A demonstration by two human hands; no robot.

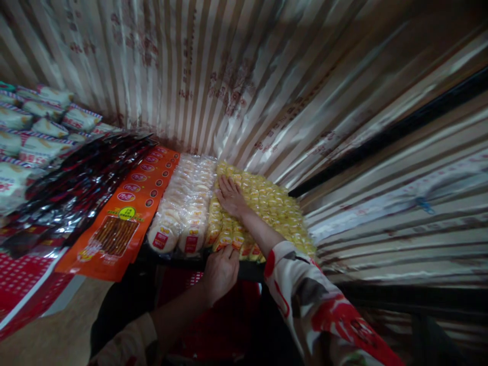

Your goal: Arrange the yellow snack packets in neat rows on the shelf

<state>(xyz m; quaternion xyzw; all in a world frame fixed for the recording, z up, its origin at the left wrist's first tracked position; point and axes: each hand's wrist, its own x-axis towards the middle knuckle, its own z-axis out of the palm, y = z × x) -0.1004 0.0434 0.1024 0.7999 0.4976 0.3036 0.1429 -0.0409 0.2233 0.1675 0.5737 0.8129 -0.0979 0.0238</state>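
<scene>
My right hand (230,195) lies flat, fingers stretched out, on top of the rows of yellow snack packets (274,203). My left hand (221,272) is curled shut against the near ends of those yellow packets, by the front edge of the dark shelf (179,263); what its fingers hold is hidden. Beside the yellow rows, to the left, lie two rows of white snack packets (185,208) with red labels.
Left of the white packets lie orange packets (125,213), then black glossy packets (76,188), then white and blue bags (34,132). A red patterned box (23,279) sits at the lower left. A striped shiny sheet (267,76) covers the wall behind and to the right.
</scene>
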